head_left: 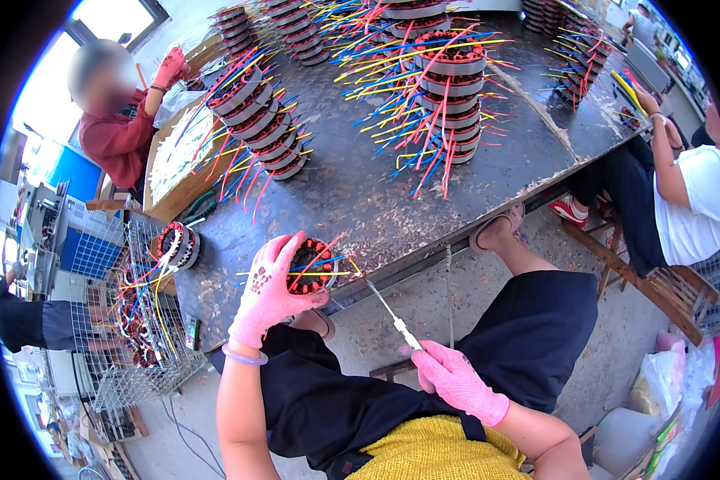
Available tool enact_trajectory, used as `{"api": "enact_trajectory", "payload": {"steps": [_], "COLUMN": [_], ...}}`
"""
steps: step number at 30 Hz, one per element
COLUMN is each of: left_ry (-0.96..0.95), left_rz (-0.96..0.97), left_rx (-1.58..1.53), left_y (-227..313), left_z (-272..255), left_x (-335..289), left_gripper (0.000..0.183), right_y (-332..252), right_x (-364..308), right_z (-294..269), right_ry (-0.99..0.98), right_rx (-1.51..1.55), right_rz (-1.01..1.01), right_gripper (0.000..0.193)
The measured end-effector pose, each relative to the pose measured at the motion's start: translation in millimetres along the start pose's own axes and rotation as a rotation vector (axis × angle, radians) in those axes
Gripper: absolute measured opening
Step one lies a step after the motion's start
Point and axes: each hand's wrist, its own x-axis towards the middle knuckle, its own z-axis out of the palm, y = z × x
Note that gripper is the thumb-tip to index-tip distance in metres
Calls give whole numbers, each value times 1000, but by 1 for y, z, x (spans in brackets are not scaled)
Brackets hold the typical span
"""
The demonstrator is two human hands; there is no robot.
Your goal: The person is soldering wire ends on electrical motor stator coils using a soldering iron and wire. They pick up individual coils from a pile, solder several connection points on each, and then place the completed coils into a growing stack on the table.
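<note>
My left hand (pixel 266 290), in a pink glove, grips a motor stator (pixel 323 250) at the near edge of the dark worktable. The stator is a round ring with red-and-black windings. Red, blue and yellow lead wires (pixel 326 267) cross its opening and stick out to the right. Closed around the pale handle of a thin, rod-like tool (pixel 394 314) is my right hand (pixel 458 382), also in a pink glove. The tool's slim metal shaft points up and left, its tip close to the wire ends; whether it touches them I cannot tell.
Stacks of wired stators (pixel 450 90) stand across the worktable (pixel 336 196). Another stator (pixel 178 245) sits left of my hand. A cardboard box (pixel 162 206) holds white pieces. Wire baskets (pixel 108 376) are at lower left. Co-workers sit at left (pixel 116 140) and right (pixel 692 192).
</note>
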Motion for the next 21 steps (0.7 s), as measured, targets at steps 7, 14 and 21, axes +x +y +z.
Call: {"api": "enact_trajectory", "payload": {"steps": [7,14,21], "left_ry": [-24,-28,-24], "left_rz": [-19,-16,-12], "left_rx": [6,6,1], "left_y": [2,3,2], "left_z": [-1,-2,-2], "left_x": [0,0,0], "left_gripper": [97,97,97], "right_y": [12,14,12], "right_x": [3,3,2], "right_z": [0,0,1], "right_ry": [-13,-21,-16], "right_rx": [41,35,85], "right_rz": [4,-14,-4], "right_gripper": [34,35,35]}}
